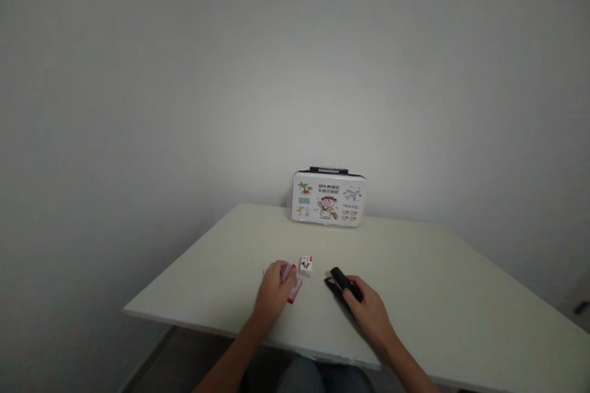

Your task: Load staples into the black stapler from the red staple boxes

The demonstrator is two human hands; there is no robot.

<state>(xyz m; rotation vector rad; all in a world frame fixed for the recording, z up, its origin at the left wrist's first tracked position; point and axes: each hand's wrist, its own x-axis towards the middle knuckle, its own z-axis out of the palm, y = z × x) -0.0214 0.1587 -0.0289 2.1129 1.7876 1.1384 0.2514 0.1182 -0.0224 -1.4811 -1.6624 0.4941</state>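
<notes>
Near edge of table (415, 295), middle: both forearms cut off by bottom of frame. Left hand (271, 296) closed around small red-and-white packet (291, 282), fingers covering most of it; print unreadable, contents not visible. Right hand (371, 313) gripping black stapler (342, 283), fingers wrapped over rear half, front end poking out toward far edge; lower arm of stapler flat on tabletop. Between the two hands, slightly farther in: small white box (305, 266) standing alone, dark mark on facing side, too small to read, touched by neither hand. At far edge, against wall: white case (328, 198) standing upright, black handle on top, cartoon stickers on front; closed, so inside hidden. Right corner of table cut off by frame.
</notes>
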